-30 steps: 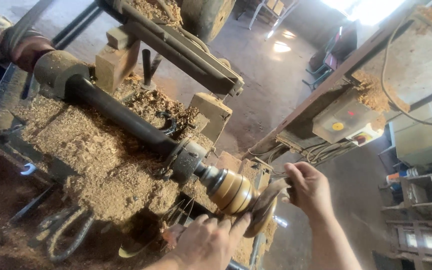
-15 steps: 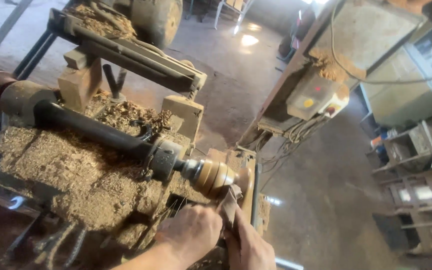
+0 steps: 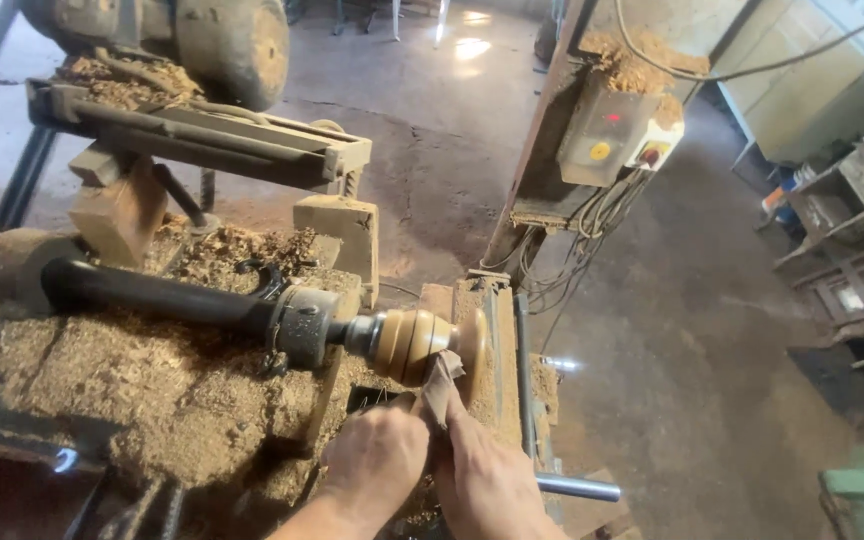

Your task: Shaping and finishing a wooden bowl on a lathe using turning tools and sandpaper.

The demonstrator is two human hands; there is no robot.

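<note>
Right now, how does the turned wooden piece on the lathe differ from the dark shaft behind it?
The turned wooden piece is pale tan, short and bulged with grooves; the dark shaft is black, long and straight. Both hands, left hand and right hand, press a scrap of sandpaper to the wood; the shaft is untouched. Both lie along one axis.

Up at the right of the lathe, a grey control box (image 3: 607,135) hangs on the rusty steel post, sawdust heaped on its top. On its face sits a round yellow label (image 3: 601,151) with a small red light (image 3: 612,117) above it. Beside it a white switch plate (image 3: 655,148) carries a small red-and-yellow mark (image 3: 649,156). No packages or screens show.
</note>
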